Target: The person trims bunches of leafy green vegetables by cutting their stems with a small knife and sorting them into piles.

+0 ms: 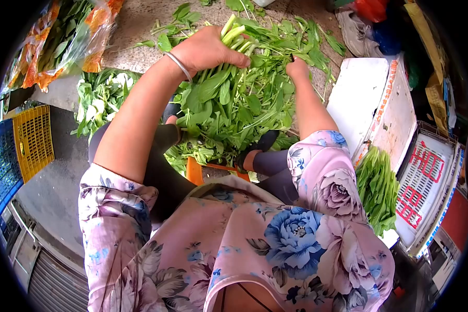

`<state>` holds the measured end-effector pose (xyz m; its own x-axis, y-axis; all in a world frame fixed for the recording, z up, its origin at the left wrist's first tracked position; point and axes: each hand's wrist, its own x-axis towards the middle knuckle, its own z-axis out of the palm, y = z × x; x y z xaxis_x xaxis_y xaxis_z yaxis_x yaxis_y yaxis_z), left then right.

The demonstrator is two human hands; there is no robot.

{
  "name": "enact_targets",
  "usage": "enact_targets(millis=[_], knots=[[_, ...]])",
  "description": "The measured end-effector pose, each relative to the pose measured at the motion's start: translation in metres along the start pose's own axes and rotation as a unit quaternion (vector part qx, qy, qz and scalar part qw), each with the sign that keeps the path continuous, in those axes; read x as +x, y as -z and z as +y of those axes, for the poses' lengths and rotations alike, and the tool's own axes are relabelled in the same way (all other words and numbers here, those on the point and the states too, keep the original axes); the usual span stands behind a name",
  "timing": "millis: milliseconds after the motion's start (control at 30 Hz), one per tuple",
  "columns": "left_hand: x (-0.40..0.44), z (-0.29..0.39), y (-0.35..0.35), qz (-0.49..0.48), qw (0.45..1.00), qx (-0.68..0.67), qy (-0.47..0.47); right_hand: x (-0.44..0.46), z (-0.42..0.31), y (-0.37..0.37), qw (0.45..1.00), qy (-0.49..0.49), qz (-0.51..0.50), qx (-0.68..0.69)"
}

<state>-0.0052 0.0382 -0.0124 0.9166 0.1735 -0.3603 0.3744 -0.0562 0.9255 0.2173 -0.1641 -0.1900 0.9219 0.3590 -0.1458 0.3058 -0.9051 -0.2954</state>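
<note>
My left hand [208, 49], with a bangle [179, 67] at the wrist, is closed around a bunch of leafy greens [234, 36]. Pale cut stalks point up and away from me, and the leaves hang down toward my lap. To the right, my right hand [298, 69] is closed near the edge of the greens. A small dark tip [291, 57] sticks out of its grip; the rest is hidden, so its kind cannot be told. Loose greens [244, 109] lie heaped beneath both hands, between my knees.
White-stemmed greens [101, 101] and bagged greens [70, 36] lie on the left, above yellow [34, 138] and blue crates [5, 158]. At right are a foam box [359, 99], bundled greens [377, 190], a white basket [426, 182] and shoes [356, 34]. Loose leaves litter the ground [140, 31].
</note>
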Motion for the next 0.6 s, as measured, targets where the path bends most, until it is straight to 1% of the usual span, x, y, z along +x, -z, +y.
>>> enact_targets(millis=[67, 100, 133, 167, 200, 233, 300, 333, 400, 433, 500, 533, 567, 600], knots=[[0.004, -0.002, 0.002, 0.008, 1.0, -0.003, 0.017, -0.009, 0.007, 0.0, 0.995, -0.044, -0.092, 0.0], [0.006, -0.002, 0.003, 0.014, 0.999, -0.006, 0.035, -0.017, 0.008, -0.001, 0.995, -0.045, -0.092, 0.0], [0.008, -0.004, 0.002, 0.013, 0.999, -0.006, 0.034, -0.025, 0.01, -0.005, 0.992, -0.058, -0.074, 0.079], [0.011, -0.008, 0.001, 0.02, 1.0, -0.008, 0.011, -0.032, 0.012, -0.008, 0.983, -0.072, -0.055, 0.159], [0.012, -0.009, -0.001, 0.026, 1.0, -0.008, -0.013, -0.03, 0.029, -0.035, 0.946, -0.095, -0.03, 0.307], [0.012, -0.008, -0.003, 0.022, 1.0, -0.008, -0.013, -0.04, 0.022, -0.028, 0.946, -0.098, -0.028, 0.307], [0.011, -0.005, -0.006, 0.014, 1.0, 0.012, 0.005, -0.071, 0.003, -0.015, 0.898, -0.123, -0.047, 0.419], [0.008, 0.001, -0.008, 0.009, 1.0, 0.015, 0.003, -0.083, -0.003, -0.008, 0.897, -0.127, -0.043, 0.421], [0.001, 0.015, -0.011, 0.04, 0.976, 0.216, 0.0, -0.102, -0.015, 0.01, 0.88, -0.096, -0.074, 0.459], [0.001, 0.014, -0.013, 0.039, 0.976, 0.216, -0.005, -0.11, -0.022, 0.02, 0.881, -0.095, -0.07, 0.459], [0.004, 0.005, -0.016, 0.039, 0.944, 0.326, -0.041, -0.125, -0.033, 0.036, 0.869, -0.048, -0.099, 0.483], [0.005, 0.001, -0.018, 0.039, 0.934, 0.353, -0.046, -0.129, -0.037, 0.04, 0.853, -0.025, -0.111, 0.509], [0.005, -0.003, -0.019, 0.04, 0.933, 0.353, -0.049, -0.133, -0.041, 0.045, 0.854, -0.024, -0.108, 0.509], [0.004, -0.004, -0.02, 0.039, 0.926, 0.37, -0.06, -0.138, -0.047, 0.053, 0.843, -0.014, -0.116, 0.526]])
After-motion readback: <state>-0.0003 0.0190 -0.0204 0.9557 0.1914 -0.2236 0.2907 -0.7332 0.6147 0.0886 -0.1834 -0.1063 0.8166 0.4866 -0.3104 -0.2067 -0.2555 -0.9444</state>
